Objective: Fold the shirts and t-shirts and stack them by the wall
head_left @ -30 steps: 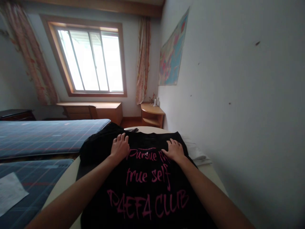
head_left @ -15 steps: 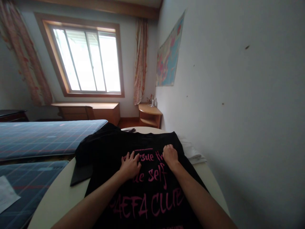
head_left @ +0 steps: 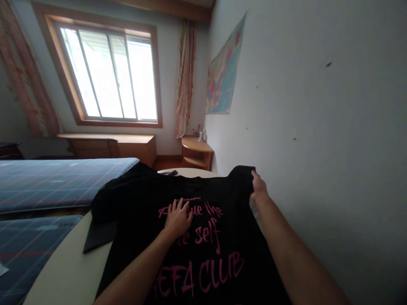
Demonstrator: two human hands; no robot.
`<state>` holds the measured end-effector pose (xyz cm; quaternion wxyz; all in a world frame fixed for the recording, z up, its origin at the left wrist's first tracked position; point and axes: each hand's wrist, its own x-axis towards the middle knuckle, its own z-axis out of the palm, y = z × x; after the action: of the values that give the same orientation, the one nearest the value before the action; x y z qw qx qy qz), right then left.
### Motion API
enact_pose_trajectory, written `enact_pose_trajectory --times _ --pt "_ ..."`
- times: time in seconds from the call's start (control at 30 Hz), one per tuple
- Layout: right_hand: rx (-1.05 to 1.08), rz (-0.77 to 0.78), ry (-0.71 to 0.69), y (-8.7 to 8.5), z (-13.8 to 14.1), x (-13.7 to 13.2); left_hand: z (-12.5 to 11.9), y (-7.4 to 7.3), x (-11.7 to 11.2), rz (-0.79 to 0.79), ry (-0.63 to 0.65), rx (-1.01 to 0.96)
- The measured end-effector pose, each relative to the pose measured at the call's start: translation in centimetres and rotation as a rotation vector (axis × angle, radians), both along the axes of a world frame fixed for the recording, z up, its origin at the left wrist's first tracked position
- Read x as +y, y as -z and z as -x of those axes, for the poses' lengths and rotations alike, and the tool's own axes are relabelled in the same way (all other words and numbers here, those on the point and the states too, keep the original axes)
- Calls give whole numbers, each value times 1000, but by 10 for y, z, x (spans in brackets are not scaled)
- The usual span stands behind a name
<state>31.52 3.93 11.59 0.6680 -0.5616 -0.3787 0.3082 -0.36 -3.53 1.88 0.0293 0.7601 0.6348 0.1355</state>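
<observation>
A black T-shirt [head_left: 143,199] with pink lettering lies spread over a round white table [head_left: 66,271] in front of me. My left hand [head_left: 178,218] rests flat on the print, fingers spread, pressing the cloth down. My right hand [head_left: 259,188] is at the shirt's far right shoulder, pinching the fabric and lifting that corner off the table. The shirt's left sleeve hangs over the table's far left edge.
A white wall runs close along the right, with a map [head_left: 224,80] on it. Two beds with blue plaid covers [head_left: 60,178] lie to the left. A window [head_left: 108,78], a wooden desk [head_left: 111,144] and a corner shelf [head_left: 195,152] stand at the back.
My right hand moved from the middle of the print out to the right shoulder and took hold of the fabric. My left hand slid to the centre of the shirt and stayed there.
</observation>
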Motion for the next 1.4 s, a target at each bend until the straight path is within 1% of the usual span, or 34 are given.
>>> enact_pose_trajectory --times 0.03,0.07,0.1,0.2,0.37,0.47,0.57,0.63,0.67,0.77,0.83,0.87,0.93,0.97,1.03,1.13,1.23,1.4 --pt "102 -9 -11 -1 -4 -1 0 -1 0 1 -2 0" --pt "160 3 -14 -2 -7 -2 0 -1 0 1 -4 0" --pt "168 29 -15 -3 -9 -4 -1 -1 0 0 -5 -1" --pt "143 28 -79 -6 -5 -9 -2 -1 0 -4 -2 -7" --pt "47 6 -246 -1 19 -22 -2 -1 0 -6 1 -10" --pt "-111 17 -409 6 36 -31 -2 -2 0 2 0 -6" --pt "-377 8 -585 15 49 -37 -1 -1 0 5 -2 -5" --pt "-600 8 -636 21 56 -39 -1 0 0 1 -2 -8" --pt "-725 24 -640 24 58 -39 -1 0 1 -1 -1 -10" --pt "-1076 115 -614 33 62 -39 -1 2 1 -12 3 -13" --pt "-1226 150 -621 36 65 -39 -1 3 2 -22 2 -10" --pt "-1267 156 -636 37 66 -39 -1 4 2 -28 1 -8" --pt "-1304 166 -634 37 68 -37 -1 4 1 -36 -1 -7" --pt "-1319 170 -600 37 68 -35 -1 4 1 -38 -1 -9" --pt "-1348 178 -481 35 67 -28 -2 3 0 -42 2 -20" --pt "-1351 183 -295 32 60 -9 -2 3 0 -56 10 -45" --pt "-1312 223 -172 30 48 14 -3 3 0 -74 52 -70" --pt "-1231 311 -128 32 32 51 -2 3 -1 -54 104 -94"
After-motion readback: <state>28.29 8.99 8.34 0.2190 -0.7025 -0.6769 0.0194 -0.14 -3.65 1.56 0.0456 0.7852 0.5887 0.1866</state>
